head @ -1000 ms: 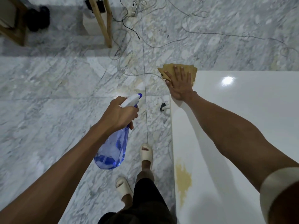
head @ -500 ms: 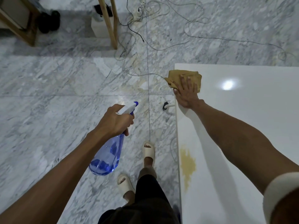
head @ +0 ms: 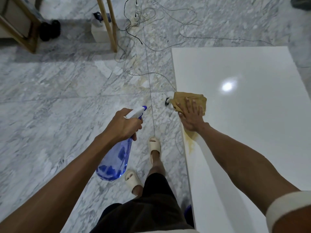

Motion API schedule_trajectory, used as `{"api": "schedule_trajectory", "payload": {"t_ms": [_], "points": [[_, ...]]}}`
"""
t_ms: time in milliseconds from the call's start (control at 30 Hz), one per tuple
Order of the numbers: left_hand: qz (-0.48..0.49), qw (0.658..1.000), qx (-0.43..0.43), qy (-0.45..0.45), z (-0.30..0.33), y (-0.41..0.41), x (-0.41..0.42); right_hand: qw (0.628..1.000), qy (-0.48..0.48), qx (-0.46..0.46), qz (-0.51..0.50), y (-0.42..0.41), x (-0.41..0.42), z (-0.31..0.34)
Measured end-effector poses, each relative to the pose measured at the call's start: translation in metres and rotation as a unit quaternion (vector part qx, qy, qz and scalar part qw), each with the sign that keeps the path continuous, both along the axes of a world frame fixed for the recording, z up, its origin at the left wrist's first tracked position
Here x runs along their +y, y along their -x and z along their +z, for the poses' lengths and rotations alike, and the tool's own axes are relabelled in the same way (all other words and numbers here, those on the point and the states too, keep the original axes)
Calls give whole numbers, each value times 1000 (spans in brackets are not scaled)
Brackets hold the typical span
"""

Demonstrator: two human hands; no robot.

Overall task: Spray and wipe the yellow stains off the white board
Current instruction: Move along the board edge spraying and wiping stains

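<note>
A glossy white board (head: 252, 132) fills the right side of the view. My right hand (head: 191, 116) lies flat on a folded tan cloth (head: 188, 100) at the board's left edge. A yellow stain (head: 191, 140) shows just below that hand and wrist, running a short way down the edge; part of it is hidden under my palm. My left hand (head: 123, 125) grips the white trigger head of a clear blue spray bottle (head: 116, 158), held over the floor to the left of the board, nozzle pointing toward the board.
Marble floor (head: 58, 106) spreads to the left. Loose cables (head: 143, 31) trail across the floor beyond the board. Wooden frame legs (head: 107, 22) stand at the back, dark shoes (head: 49, 30) at the far left. My sandalled feet (head: 154, 145) stand beside the board's edge.
My right hand has slid the cloth down the board's left edge toward me, reaching the top of the yellow stain. The left hand still holds the bottle in about the same place.
</note>
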State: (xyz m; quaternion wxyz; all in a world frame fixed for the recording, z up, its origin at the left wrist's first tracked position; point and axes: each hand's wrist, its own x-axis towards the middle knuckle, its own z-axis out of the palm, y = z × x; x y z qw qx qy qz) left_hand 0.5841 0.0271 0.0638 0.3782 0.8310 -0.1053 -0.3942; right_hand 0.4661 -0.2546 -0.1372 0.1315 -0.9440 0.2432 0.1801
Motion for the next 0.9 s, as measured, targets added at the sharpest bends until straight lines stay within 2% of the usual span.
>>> {"api": "schedule_trajectory", "payload": {"t_ms": [400, 500, 900], "points": [[-55, 998, -3, 12, 5, 101, 52, 999, -5, 15, -36, 158, 103, 4], [-62, 998, -8, 17, 3, 121, 54, 999, 18, 15, -41, 183, 119, 2], [-70, 996, 16, 43, 6, 222, 95, 999, 10, 32, -39, 285, 183, 4]]}}
